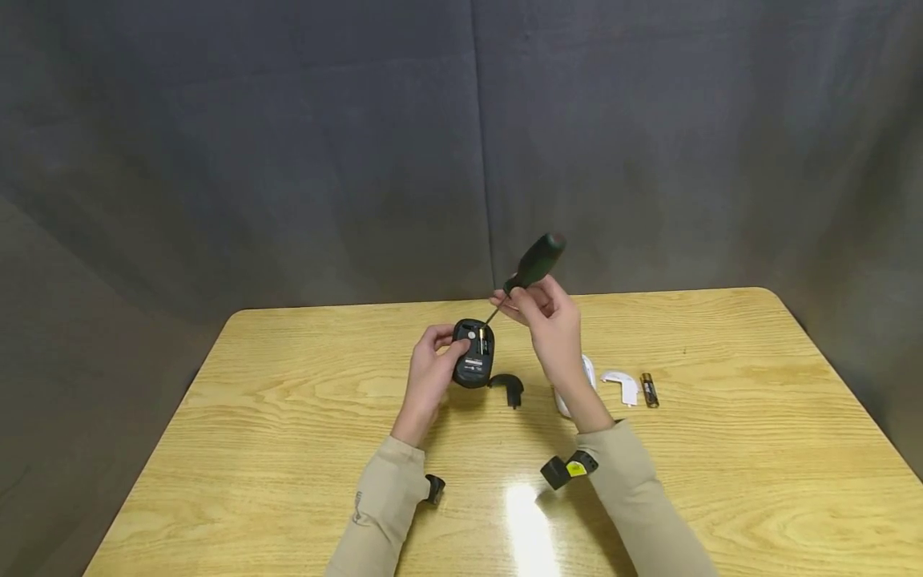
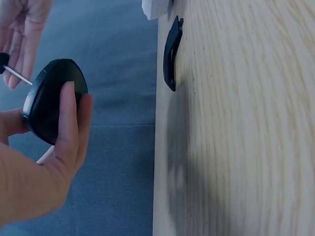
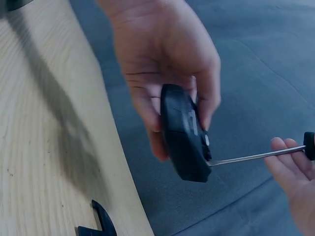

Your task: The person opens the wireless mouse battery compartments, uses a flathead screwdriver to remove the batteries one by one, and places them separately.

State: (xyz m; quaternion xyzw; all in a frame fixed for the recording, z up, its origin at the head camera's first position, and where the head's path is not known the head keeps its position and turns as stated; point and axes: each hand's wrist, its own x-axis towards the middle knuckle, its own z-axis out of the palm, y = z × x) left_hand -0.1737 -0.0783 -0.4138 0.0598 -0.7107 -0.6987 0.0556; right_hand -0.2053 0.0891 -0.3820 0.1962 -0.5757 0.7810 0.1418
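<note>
My left hand [image 1: 431, 370] grips a black computer mouse [image 1: 470, 375] above the table, its underside facing me. The battery compartment stands uncovered, and a battery [image 1: 482, 340] shows inside it. In my right hand [image 1: 554, 322] is a screwdriver [image 1: 539, 260] with a dark handle, held near where the shaft begins. The shaft [image 3: 246, 158] slants down to the mouse, and its tip meets the edge of the compartment. In the left wrist view the fingers [image 2: 69, 123] wrap the mouse's rounded top. Beneath the mouse, a black curved cover [image 1: 513, 388] lies on the table.
A white mouse [image 1: 589, 370], partly hidden by my right forearm, lies on the wooden table [image 1: 288, 417]. To its right are a white curved cover [image 1: 622, 386] and a loose battery [image 1: 650, 390]. A dark curtain [image 1: 346, 160] hangs behind the table's far edge.
</note>
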